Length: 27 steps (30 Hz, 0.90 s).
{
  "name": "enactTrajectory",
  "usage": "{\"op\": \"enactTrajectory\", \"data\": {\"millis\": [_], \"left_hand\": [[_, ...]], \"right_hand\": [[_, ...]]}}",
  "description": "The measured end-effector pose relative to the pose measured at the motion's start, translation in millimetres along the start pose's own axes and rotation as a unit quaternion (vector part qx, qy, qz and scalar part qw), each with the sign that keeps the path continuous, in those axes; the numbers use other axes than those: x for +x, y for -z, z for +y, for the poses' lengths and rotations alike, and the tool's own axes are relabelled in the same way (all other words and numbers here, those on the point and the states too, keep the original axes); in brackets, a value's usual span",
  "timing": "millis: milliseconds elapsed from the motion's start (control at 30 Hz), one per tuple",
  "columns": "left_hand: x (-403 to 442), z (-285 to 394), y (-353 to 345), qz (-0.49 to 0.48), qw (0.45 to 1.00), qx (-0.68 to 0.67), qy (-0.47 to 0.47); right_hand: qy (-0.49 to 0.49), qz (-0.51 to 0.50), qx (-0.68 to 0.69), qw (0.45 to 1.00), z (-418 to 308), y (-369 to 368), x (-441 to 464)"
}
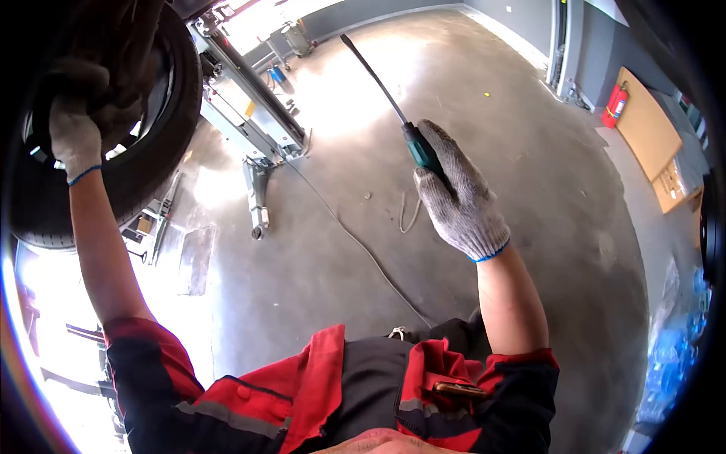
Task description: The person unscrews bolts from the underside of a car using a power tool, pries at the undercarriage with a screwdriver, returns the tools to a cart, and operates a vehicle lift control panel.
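Note:
My right hand (461, 197), in a grey knit glove with a blue cuff edge, grips a screwdriver (420, 147) by its dark green handle. Its long dark shaft points up and to the left, touching nothing. At the upper left, my left hand (76, 136) wears a similar glove and reaches up to dark parts (125, 83) within a raised wheel (178, 98) with a black tyre. Shadow hides the fingers of that hand, so whether they hold anything cannot be made out.
A lift post (257, 83) with a low lift arm (257, 200) stands beyond the wheel. Along the floor runs a thin cable (355, 238). To the right are a fire extinguisher (615, 104), a leaning brown board (646, 136) and blue plastic bottles (669, 356).

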<state>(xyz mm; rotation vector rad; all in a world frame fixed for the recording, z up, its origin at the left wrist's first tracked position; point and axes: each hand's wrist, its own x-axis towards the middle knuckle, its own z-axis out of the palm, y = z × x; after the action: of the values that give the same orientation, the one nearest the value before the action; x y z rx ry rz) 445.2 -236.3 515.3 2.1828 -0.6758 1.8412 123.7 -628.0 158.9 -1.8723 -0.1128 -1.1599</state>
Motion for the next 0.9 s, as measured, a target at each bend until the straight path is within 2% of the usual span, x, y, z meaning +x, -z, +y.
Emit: {"op": "enactTrajectory", "data": {"millis": [33, 133, 233, 333, 400, 533, 600, 667, 733, 767, 833, 900], "left_hand": [[7.2, -4.1, -2.3, 0.005, 0.994, 0.107, -0.035], [21.5, 0.3, -5.7, 0.003, 0.948, 0.307, -0.08], [23.6, 15.1, -9.1, 0.01, 0.887, 0.451, -0.101], [17.8, 28.5, -9.4, 0.016, 0.813, 0.572, -0.103], [14.0, 42.1, -11.2, 0.018, 0.762, 0.638, -0.107], [12.8, 48.9, 2.5, 0.023, 0.68, 0.726, -0.097], [7.2, 33.4, 20.7, 0.014, 0.693, 0.719, -0.047], [3.2, 22.0, 37.3, 0.014, 0.705, 0.709, 0.006], [0.0, 24.7, 43.6, 0.032, 0.708, 0.705, -0.02], [-1.4, 29.0, 42.2, 0.053, 0.703, 0.705, -0.072], [-2.4, 34.1, 42.3, 0.08, 0.675, 0.722, -0.129], [-1.1, 36.1, 43.4, 0.099, 0.62, 0.765, -0.144]], "right_hand": [[0.014, 0.005, -0.014, 1.0, 12.8, -5.1, 13.0], [0.048, 0.006, -0.026, 0.998, 59.7, -18.1, 61.2], [0.072, 0.009, 0.029, 0.997, 106.8, -30.3, 118.0], [0.046, -0.044, 0.106, 0.992, 145.3, -38.4, 190.0], [0.078, -0.038, 0.08, 0.993, 170.4, -51.7, 240.9], [0.137, -0.041, 0.041, 0.989, 192.7, -80.1, 355.3], [0.118, -0.073, 0.12, 0.983, 179.2, -87.0, 395.2], [0.107, -0.069, 0.061, 0.99, 173.0, -99.3, 428.7], [0.087, -0.065, 0.032, 0.994, 174.7, -116.5, 452.9], [0.076, -0.059, 0.031, 0.995, 178.0, -127.5, 462.3], [0.051, -0.05, 0.07, 0.995, 178.1, -143.6, 475.2], [0.021, -0.072, 0.139, 0.987, 175.2, -145.8, 480.0]]}}
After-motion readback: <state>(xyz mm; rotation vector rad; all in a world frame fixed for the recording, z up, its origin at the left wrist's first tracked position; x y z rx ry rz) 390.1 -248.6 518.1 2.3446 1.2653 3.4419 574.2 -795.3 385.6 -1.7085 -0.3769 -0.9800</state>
